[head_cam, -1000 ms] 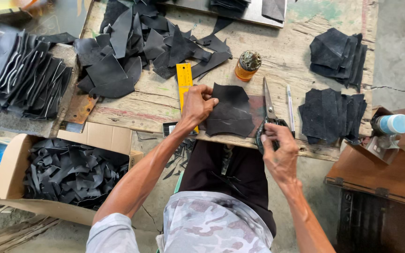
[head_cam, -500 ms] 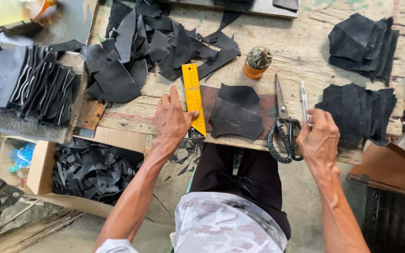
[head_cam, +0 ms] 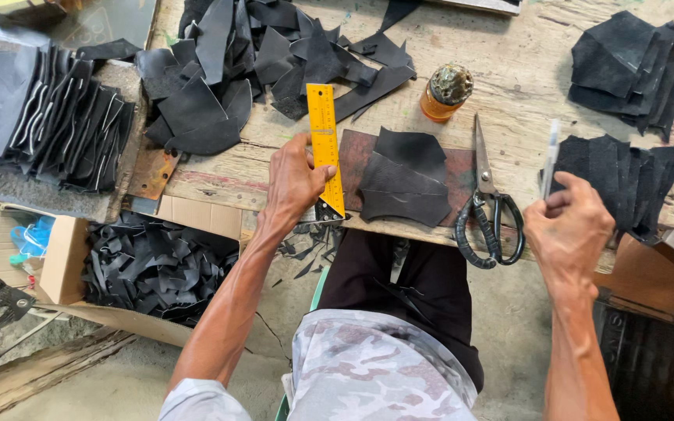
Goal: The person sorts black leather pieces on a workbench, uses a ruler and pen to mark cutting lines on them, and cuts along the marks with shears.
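Observation:
My left hand (head_cam: 294, 183) grips the lower part of a yellow ruler (head_cam: 324, 144) that lies on the wooden workbench (head_cam: 501, 86). Just right of the ruler, black leather pieces (head_cam: 406, 181) lie stacked on a dark reddish board (head_cam: 457, 173). My right hand (head_cam: 569, 222) holds a slim white pen (head_cam: 549, 157) upright, right of the black-handled scissors (head_cam: 487, 204) that rest on the bench edge. A heap of cut black leather (head_cam: 251, 66) lies beyond the ruler.
An orange jar with a dark lid (head_cam: 445, 92) stands behind the board. Stacks of black pieces (head_cam: 627, 62) sit at the right. A cardboard box of black scraps (head_cam: 150, 265) stands on the floor at the left, below ribbed black strips (head_cam: 64, 125).
My left hand left the leather piece and took the yellow ruler. My right hand set the scissors down on the bench edge and now holds the pen.

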